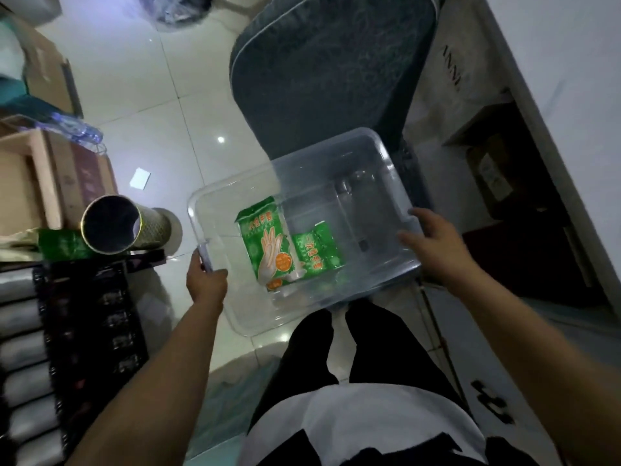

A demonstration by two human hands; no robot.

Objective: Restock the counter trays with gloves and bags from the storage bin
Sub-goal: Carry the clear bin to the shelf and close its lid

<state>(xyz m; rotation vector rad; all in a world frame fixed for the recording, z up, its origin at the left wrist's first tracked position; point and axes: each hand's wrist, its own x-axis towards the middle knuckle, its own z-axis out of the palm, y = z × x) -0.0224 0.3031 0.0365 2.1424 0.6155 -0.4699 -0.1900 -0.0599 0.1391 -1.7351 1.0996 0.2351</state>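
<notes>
Hands are holding a clear plastic storage bin [369, 156] above the tiled floor [141, 105], just in front of the person's dark trousers [369, 348]. The left hand [205, 280] is gripping the bin's rim at about eight o'clock, fingers curled over the edge. The right hand [437, 243] is grasping the rim at about three o'clock, thumb lying inside the wall and fingers wrapping outside. Inside, two green glove packets are lying on the bottom: the larger glove packet [265, 240], printed with a white hand, is sitting toward the bin's seven o'clock side, and the smaller glove packet [317, 253] is touching it on the right. A dark padded chair [329, 68] is standing at twelve o'clock beyond the bin. At nine o'clock a metal tube [117, 225] is lying on a cluttered shelf beside cardboard boxes [30, 183].
</notes>
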